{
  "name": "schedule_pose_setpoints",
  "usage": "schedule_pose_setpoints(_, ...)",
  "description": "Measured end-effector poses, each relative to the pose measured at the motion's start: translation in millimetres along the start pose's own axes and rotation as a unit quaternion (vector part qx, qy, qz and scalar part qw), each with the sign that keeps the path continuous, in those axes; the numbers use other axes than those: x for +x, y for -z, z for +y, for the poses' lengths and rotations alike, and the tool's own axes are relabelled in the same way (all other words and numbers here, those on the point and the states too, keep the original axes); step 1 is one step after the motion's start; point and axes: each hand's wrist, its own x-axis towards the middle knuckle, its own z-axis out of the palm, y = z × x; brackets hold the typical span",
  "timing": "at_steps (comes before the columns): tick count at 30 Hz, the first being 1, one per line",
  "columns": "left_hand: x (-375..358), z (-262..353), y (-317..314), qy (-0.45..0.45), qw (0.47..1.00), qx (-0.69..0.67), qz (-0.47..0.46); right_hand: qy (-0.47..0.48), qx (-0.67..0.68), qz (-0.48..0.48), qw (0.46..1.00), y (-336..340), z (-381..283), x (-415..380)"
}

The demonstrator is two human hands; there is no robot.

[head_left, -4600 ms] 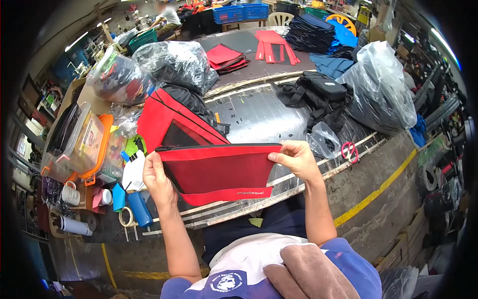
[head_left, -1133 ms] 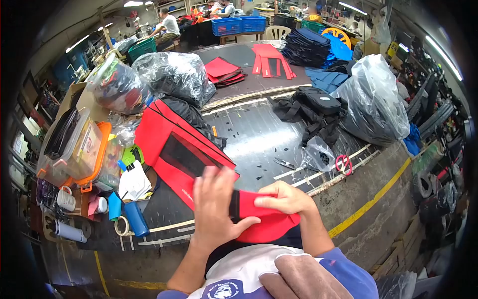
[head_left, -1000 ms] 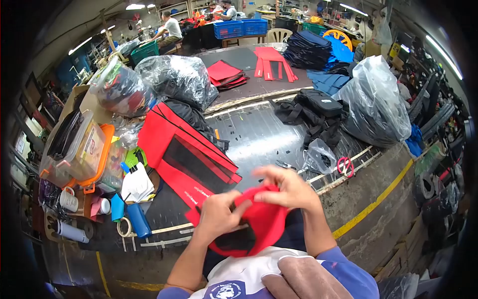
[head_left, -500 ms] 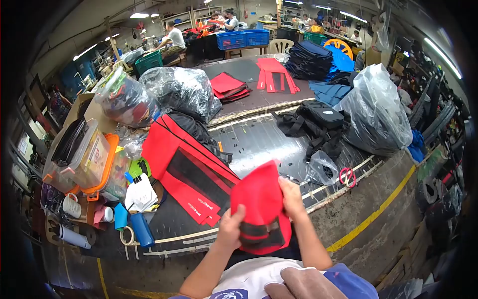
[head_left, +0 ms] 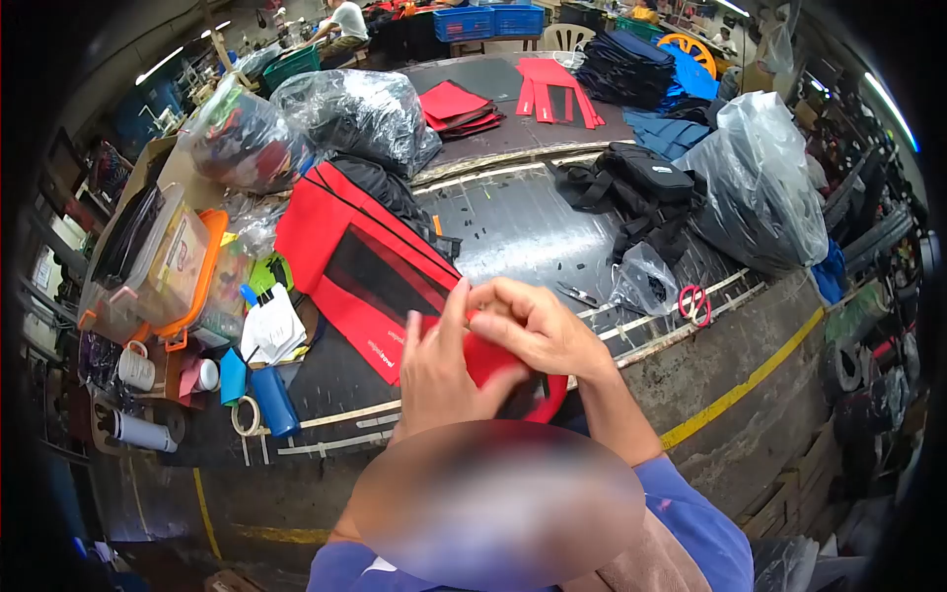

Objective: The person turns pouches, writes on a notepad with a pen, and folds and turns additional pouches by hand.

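A red fabric piece with dark mesh (head_left: 488, 357), like a small pouch, is close to my body, partly hidden behind both hands. My left hand (head_left: 439, 370) is in front of its left side, fingers stretched upward and apart, the thumb side blurred over the fabric. Above the piece, my right hand (head_left: 543, 331) has its fingers curled and thumb pressed in near the left fingertips; anything pinched there is too small to make out. Just beyond the hands lie long red panels with black mesh (head_left: 360, 271) and white lettering.
Pink-handled scissors (head_left: 694, 305), a small clear bag (head_left: 646, 281) and a black bag (head_left: 646, 178) lie right. Left are plastic boxes (head_left: 178, 261), a tape roll (head_left: 247, 416) and a blue cylinder (head_left: 273, 402). Large plastic bags (head_left: 760, 187) and red fabric stacks (head_left: 459, 107) stand farther back.
Both hands held the red piece up by its sides; now it is lower and the hands have come together above it. The camera view has tilted down.
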Motion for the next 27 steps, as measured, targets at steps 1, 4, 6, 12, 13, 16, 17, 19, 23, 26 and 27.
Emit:
schedule_pose_setpoints(1, 4, -7, -8, 0.093, 0.991, -0.093, 0.019, 0.067, -0.037, 0.093, 0.993, -3, -4, 6)
schedule_pose_setpoints(4, 6, -32, -34, 0.270, 0.921, -0.275, 0.054, 0.110, -0.113, 0.202, 0.967, 3, 3, 1)
schedule_pose_setpoints(6, -3, -48, -45, 0.229, 0.906, -0.338, 0.108, 0.058, -0.195, 0.224, 0.953, 7, 19, -16)
schedule_pose_setpoints(12, -24, -50, -75, 0.228, 0.784, -0.556, 0.158, -0.240, 0.226, 0.061, 0.942, -5, 92, -36)
schedule_pose_setpoints(13, -35, -77, -77, 0.262, 0.737, -0.616, 0.097, -0.281, 0.371, 0.013, 0.885, -2, 97, -36)
schedule_pose_setpoints(16, -51, -118, -78, 0.320, 0.623, -0.713, -0.025, -0.213, 0.421, -0.022, 0.881, 11, 85, -39)
schedule_pose_setpoints(17, -53, -119, -77, 0.300, 0.744, -0.596, -0.024, -0.179, 0.445, -0.038, 0.877, 12, 78, -40)
schedule_pose_setpoints(19, -44, -112, -70, 0.231, 0.919, -0.320, -0.016, -0.201, 0.408, -0.045, 0.890, 14, 63, -34)
schedule_pose_setpoints(23, -10, -53, -26, 0.092, 0.966, -0.233, 0.063, -0.230, 0.291, -0.129, 0.920, 18, 57, -17)
schedule_pose_setpoints(26, -3, -44, -25, 0.010, 0.969, -0.118, -0.219, -0.173, 0.204, -0.240, 0.933, 29, 48, -1)
schedule_pose_setpoints(27, -3, -42, -29, 0.006, 0.969, -0.117, -0.218, -0.154, 0.096, -0.233, 0.955, 33, 34, 5)
